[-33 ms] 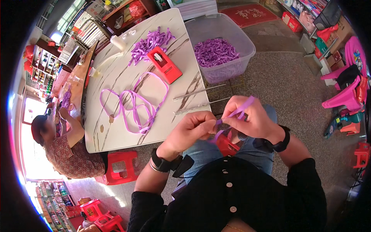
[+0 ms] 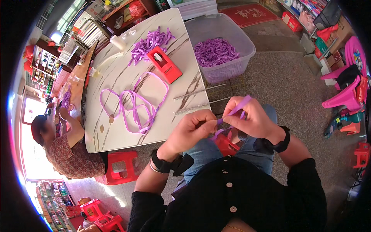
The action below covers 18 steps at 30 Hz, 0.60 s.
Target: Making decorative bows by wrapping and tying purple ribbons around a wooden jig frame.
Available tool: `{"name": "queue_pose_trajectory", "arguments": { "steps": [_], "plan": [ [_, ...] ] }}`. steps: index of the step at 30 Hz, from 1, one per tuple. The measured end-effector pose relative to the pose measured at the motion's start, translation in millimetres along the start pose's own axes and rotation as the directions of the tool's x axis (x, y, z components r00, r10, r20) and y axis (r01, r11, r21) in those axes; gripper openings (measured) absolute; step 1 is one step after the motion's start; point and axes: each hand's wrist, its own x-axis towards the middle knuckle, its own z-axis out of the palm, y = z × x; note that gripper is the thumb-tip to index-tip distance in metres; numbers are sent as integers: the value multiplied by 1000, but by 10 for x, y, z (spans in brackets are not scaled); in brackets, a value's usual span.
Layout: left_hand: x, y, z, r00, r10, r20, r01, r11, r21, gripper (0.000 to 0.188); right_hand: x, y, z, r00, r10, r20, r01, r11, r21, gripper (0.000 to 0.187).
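The strip point(image 2: 242, 103) is between the hands, just off the table's near right corner and above the person's lap. Its short middle stretch runs left to right, rising slightly toward the right; one end slants far and right past the fingers, and more purple hangs below. Neither hand is nearer, as both touch it: the left hand point(image 2: 193, 128) and the right hand point(image 2: 247, 119) each pinch it narrowly, thumb against curled fingers (whether it is knotted there, I cannot tell). Left of the hands, a looped ribbon point(image 2: 145, 129) lies on the table point(image 2: 116, 142); farther off are the red dispenser point(image 2: 172, 72) and a purple pile point(image 2: 154, 40).
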Motion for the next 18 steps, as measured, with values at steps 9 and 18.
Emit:
{"name": "queue_pose_trajectory", "arguments": {
  "steps": [9, 18],
  "plan": [
    [96, 27, 83, 862, 495, 113, -436, 606, 666, 6, -136, 300, 106, 800, 426, 422, -550, 240, 800, 13],
    [132, 12, -17, 978, 205, -40, -204, 979, 22, 20, -265, 87, -34, 954, 280, 102, -297, 864, 407, 19]
  ]
}}
